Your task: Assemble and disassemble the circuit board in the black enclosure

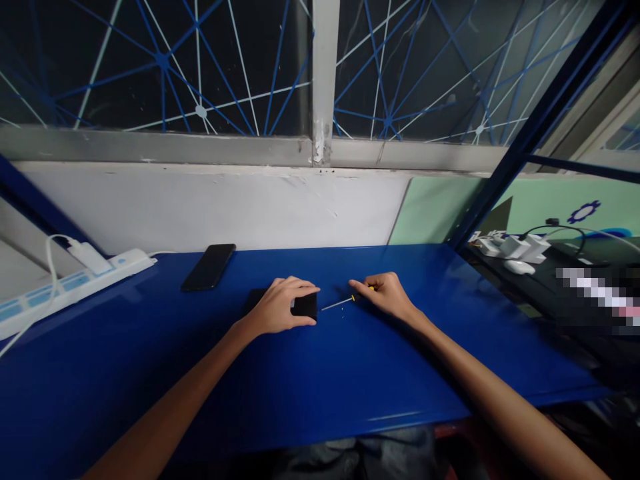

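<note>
My left hand (280,307) is closed around a flat black box-like device (305,306) on the blue table, thumb and fingers along its opposite sides. Part of the device is hidden under the palm. A small light patch shows on its top beside my fingers. In my right hand (386,293) is a screwdriver (338,305) with a yellow and black handle. Its thin metal shaft points left, and the tip is at or very near the right end of the device; whether it touches, I cannot tell. Tiny light specks lie on the table just below the shaft.
A black smartphone (209,267) lies at the back left. Along the left edge runs a white power strip (70,287) with a plugged-in charger and cable. Blue metal posts (493,190) frame the table (350,380). White adapters (525,248) and cables sit on a dark surface at right.
</note>
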A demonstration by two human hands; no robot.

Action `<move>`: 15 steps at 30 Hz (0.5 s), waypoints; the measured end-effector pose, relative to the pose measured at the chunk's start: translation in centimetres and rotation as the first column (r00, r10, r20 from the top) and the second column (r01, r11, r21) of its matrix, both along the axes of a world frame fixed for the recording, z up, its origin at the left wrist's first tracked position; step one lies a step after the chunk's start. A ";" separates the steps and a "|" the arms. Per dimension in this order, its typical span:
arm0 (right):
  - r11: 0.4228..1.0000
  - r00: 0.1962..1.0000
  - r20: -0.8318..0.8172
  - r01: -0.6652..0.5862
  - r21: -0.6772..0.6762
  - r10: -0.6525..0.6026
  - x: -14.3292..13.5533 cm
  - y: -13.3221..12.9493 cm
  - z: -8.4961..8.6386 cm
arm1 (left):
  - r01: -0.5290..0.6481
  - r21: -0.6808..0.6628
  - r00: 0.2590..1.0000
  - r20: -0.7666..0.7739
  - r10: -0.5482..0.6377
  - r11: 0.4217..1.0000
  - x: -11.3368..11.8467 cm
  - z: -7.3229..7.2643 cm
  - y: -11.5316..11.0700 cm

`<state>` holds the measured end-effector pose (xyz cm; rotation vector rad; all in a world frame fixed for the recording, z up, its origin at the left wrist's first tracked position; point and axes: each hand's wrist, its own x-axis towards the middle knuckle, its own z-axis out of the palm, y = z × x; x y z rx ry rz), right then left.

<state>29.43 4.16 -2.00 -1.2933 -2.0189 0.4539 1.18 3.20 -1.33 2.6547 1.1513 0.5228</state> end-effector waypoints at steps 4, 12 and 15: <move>1.000 1.000 0.010 0.001 0.009 -0.001 0.1 0.0 -0.1 | -0.004 0.012 1.000 -0.001 0.004 1.000 0.0 -0.1 0.0; 1.000 1.000 0.006 0.003 -0.006 -0.003 0.0 0.0 -0.2 | -0.040 -0.017 0.997 -0.059 0.039 0.999 0.1 0.2 -0.2; 1.000 1.000 0.004 0.003 -0.007 -0.003 0.0 0.1 -0.3 | -0.043 -0.022 0.997 -0.073 0.041 0.999 0.1 0.2 -0.2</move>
